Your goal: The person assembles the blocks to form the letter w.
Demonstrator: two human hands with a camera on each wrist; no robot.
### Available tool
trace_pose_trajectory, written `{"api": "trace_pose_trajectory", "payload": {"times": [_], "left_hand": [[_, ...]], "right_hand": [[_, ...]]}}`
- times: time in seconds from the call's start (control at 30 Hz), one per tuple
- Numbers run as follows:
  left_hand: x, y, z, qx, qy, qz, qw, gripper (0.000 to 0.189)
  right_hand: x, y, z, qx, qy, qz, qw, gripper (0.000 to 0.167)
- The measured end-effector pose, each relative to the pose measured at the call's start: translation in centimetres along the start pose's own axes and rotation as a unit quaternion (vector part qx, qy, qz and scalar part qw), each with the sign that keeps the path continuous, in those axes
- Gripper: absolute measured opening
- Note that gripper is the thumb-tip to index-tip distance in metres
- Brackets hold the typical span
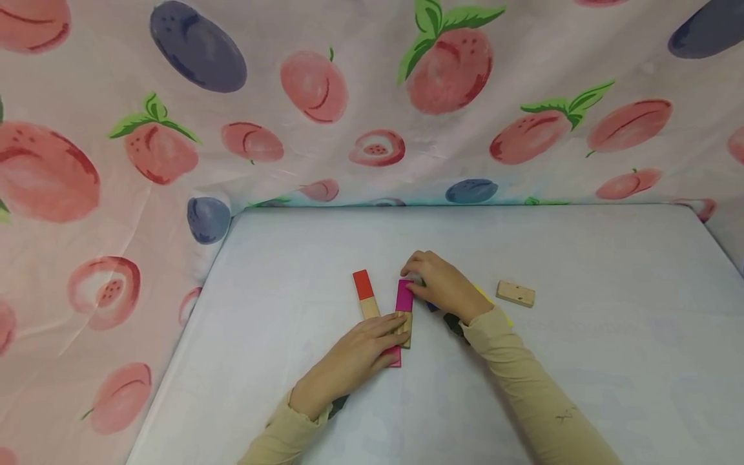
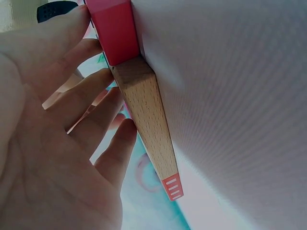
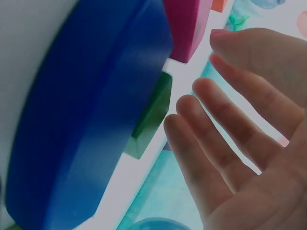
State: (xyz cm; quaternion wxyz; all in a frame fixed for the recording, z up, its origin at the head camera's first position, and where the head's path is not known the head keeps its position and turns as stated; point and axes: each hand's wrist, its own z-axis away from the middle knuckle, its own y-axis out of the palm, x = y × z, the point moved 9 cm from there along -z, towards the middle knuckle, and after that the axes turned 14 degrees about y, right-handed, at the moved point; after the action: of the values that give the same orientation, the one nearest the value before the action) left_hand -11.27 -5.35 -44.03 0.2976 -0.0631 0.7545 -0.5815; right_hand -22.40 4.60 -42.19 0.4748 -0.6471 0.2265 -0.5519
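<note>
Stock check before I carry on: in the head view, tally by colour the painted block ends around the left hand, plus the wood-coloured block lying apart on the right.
Red end: 1
Magenta end: 1
Pink end, partly covered: 1
Wood-coloured block: 1
Total: 4

At the desk (image 1: 610, 387) you have two hands, one left hand (image 1: 354, 352) and one right hand (image 1: 447, 287), in two sleeves (image 1: 517, 374). You can count one red-ended block (image 1: 368, 298), two pink block ends (image 1: 403, 296), one blue block (image 3: 91, 115), one green block (image 3: 154, 112), and one wooden block (image 1: 515, 293) nearest the desk's right edge. Whether the yellow (image 1: 484, 295) is one block or two, you cannot tell.
</note>
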Motion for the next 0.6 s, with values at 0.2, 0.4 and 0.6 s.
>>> {"api": "trace_pose_trajectory", "payload": {"times": [0.2,0.4,0.6], "left_hand": [[0.0,-0.1,-0.1,0.002,-0.006,0.011,0.9999,0.042],[0.0,0.0,-0.1,0.006,-0.011,0.013,0.9998,0.043],[-0.2,-0.2,0.0,0.000,-0.011,0.016,0.9998,0.046]], "right_hand": [[-0.8,-0.4,-0.1,0.000,0.016,-0.001,0.9999,0.019],[-1.9,-0.4,-0.2,0.002,0.037,0.006,0.9993,0.021],[-2.4,-0.8,-0.1,0.004,0.041,0.007,0.9991,0.024]]}}
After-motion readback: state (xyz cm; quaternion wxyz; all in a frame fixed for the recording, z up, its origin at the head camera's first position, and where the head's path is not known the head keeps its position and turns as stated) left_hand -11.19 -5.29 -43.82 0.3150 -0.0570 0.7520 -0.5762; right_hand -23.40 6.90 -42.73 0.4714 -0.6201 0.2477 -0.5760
